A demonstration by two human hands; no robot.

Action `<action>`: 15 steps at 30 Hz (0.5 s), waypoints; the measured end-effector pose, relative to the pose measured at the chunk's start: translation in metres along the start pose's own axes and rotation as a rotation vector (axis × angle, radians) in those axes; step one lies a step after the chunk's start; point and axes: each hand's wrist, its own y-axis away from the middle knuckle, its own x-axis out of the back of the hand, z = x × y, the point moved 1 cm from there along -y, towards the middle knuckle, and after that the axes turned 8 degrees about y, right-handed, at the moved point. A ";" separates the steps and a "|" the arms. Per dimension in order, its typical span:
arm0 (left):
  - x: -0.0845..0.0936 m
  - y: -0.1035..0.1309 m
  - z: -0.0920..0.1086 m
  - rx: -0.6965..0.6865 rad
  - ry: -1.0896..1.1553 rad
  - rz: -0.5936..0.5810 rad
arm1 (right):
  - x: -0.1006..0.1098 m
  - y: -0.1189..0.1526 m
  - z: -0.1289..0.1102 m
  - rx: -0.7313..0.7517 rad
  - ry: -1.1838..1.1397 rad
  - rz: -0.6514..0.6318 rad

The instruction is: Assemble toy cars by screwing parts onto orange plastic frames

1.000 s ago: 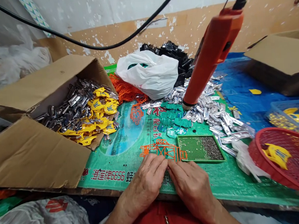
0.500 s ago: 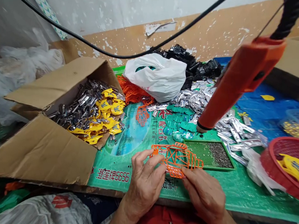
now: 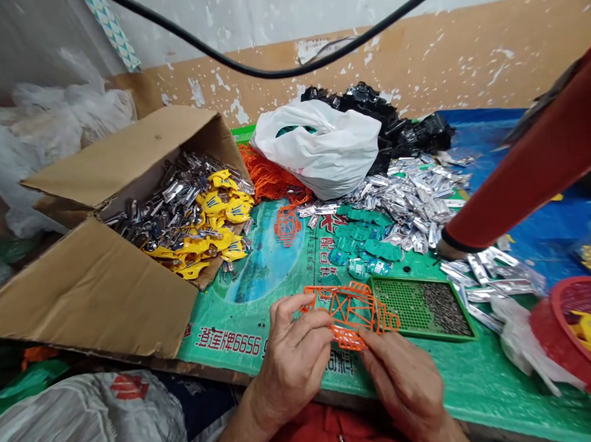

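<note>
Both hands hold an orange openwork plastic frame (image 3: 354, 311) above the front edge of the green-covered table. My left hand (image 3: 296, 351) pinches its left end between thumb and fingers. At its near edge, my right hand (image 3: 408, 374) grips with thumb and fingertips closed. A strip of the frame's near side looks shiny, but I cannot make out whether a separate part lies there. Just behind the frame lies a green perforated tray (image 3: 405, 307) with small dark screws heaped at its right. A similar orange frame (image 3: 288, 226) rests flat farther back.
A red screwdriver-like tool (image 3: 527, 160) hangs at the right. An open carton (image 3: 124, 285) of silvery and yellow parts stands left. Behind are a white bag (image 3: 321, 149), teal pieces (image 3: 361, 237) and silvery parts (image 3: 414, 194). A red basket (image 3: 558, 338) holds yellow pieces.
The hanging red tool appears farther right and larger. The whole view has shifted slightly, with the table things appearing a little to the right. Both hands keep nearly the same grip on the orange frame.
</note>
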 end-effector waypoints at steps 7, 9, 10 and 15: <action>0.004 0.001 0.000 -0.002 -0.012 0.015 | -0.005 -0.001 -0.004 -0.016 -0.012 -0.022; 0.005 0.002 -0.001 -0.003 0.006 0.011 | -0.005 -0.002 -0.004 -0.009 -0.029 -0.015; 0.005 0.001 -0.001 -0.007 0.017 0.004 | -0.005 -0.002 -0.004 -0.007 -0.034 -0.008; 0.007 -0.002 0.000 -0.025 0.046 -0.038 | -0.003 -0.005 -0.002 0.004 -0.038 0.002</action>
